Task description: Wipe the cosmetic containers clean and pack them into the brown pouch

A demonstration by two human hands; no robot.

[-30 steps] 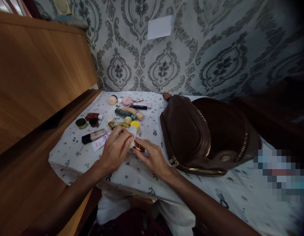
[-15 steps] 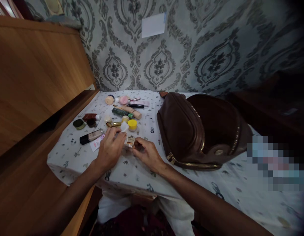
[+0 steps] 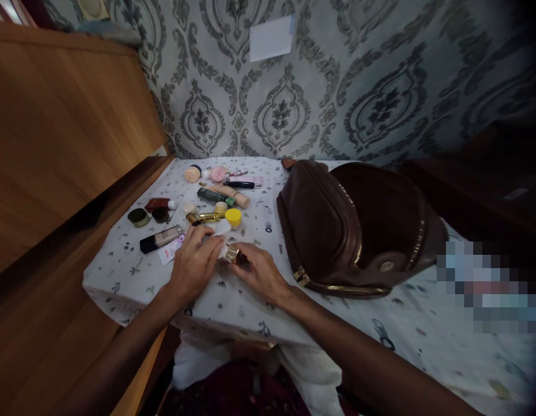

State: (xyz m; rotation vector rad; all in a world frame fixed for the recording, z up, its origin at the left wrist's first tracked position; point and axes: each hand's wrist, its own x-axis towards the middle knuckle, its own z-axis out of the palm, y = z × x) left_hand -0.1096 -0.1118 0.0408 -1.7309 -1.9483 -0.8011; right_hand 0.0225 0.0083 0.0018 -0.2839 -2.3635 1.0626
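My left hand [image 3: 193, 260] is closed on a white tissue [image 3: 221, 226], which bunches out above the fingers. My right hand [image 3: 259, 271] grips a small gold-topped bottle [image 3: 232, 254] between thumb and fingers. Both hands meet over the near part of the table, and the tissue seems to touch the bottle's left end. Much of the bottle is covered by the fingers. Just beyond them stand a yellow-lidded jar [image 3: 233, 218] and a gold tube [image 3: 211, 217]. Beside my left hand lie a black-capped foundation bottle [image 3: 161, 239] and a pink-and-white packet [image 3: 170, 252].
A large brown leather bag [image 3: 324, 225] stands open on the right. Toward the wall lie a green tube [image 3: 213, 196], a beige tube [image 3: 236, 196], a black pen-like stick [image 3: 239, 184] and a pink round item [image 3: 217, 174]. A wooden cabinet [image 3: 72, 115] rises at left.
The bottle has turned in my right hand, so its gold end now shows more clearly. The tissue has sunk lower over my left fingers.
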